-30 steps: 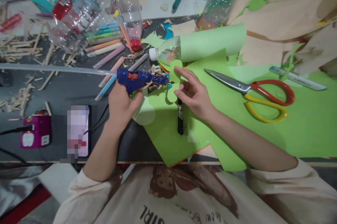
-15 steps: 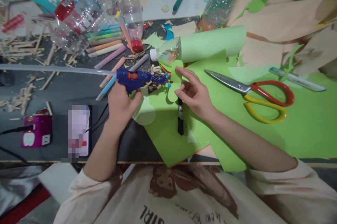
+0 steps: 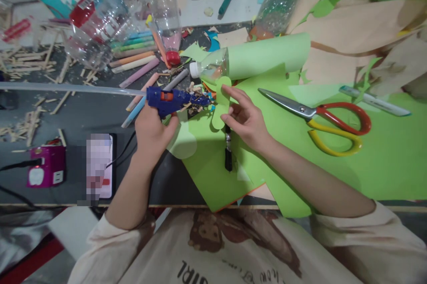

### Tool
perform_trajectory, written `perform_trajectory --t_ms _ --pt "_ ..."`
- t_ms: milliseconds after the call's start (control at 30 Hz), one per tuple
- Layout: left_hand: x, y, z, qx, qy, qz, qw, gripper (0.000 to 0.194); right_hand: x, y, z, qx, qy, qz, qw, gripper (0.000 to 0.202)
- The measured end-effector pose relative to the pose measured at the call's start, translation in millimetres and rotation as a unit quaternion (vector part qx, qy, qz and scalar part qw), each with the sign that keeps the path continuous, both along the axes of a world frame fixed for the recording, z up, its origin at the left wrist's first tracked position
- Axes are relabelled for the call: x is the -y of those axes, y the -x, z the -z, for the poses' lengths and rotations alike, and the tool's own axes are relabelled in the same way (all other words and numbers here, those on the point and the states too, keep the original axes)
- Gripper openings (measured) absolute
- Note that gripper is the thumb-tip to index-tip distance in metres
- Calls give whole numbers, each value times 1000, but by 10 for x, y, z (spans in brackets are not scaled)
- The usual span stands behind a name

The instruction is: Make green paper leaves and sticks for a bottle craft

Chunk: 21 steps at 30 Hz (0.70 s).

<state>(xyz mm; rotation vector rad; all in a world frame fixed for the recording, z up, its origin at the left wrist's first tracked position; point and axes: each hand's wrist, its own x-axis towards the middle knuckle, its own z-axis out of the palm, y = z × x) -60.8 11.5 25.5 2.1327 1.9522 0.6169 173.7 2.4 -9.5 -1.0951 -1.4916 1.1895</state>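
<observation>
A blue hot glue gun (image 3: 167, 100) with a long clear glue stick (image 3: 73, 87) in its back end is gripped in my left hand (image 3: 151, 126). Its nozzle points right, close to the left edge of a light-green paper cutout (image 3: 220, 112) with rounded ends; whether they touch I cannot tell. Between thumb and fingers, my right hand (image 3: 248, 119) holds that cutout by its right side. Just below it lies a black pen (image 3: 228, 150) on green paper (image 3: 213, 177). A pale translucent cutout (image 3: 183, 141) lies beneath the glue gun.
Scissors (image 3: 313, 112) with red and yellow handles lie to the right. Behind my hands rests a bottle wrapped in pale-green paper (image 3: 267, 54). Coloured sticks (image 3: 140, 72), a purple box (image 3: 46, 166) and a phone (image 3: 105, 166) are on the left. Plastic bottles (image 3: 163, 8) stand behind.
Hardly anything differs. The glue gun and my left hand have shifted very slightly left, and the cutout has turned a little in my right hand.
</observation>
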Motion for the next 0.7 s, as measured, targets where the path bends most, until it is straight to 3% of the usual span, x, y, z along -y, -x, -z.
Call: perform_trajectory --t_ms 467,700 --pt "-7 8 18 -17 4 -11 1000 35 -2 -6 1 -8 -5 -19 1000 53" --pt "-107 69 -161 -1 -11 -75 997 32 -1 11 20 -33 -5 -13 999 54"
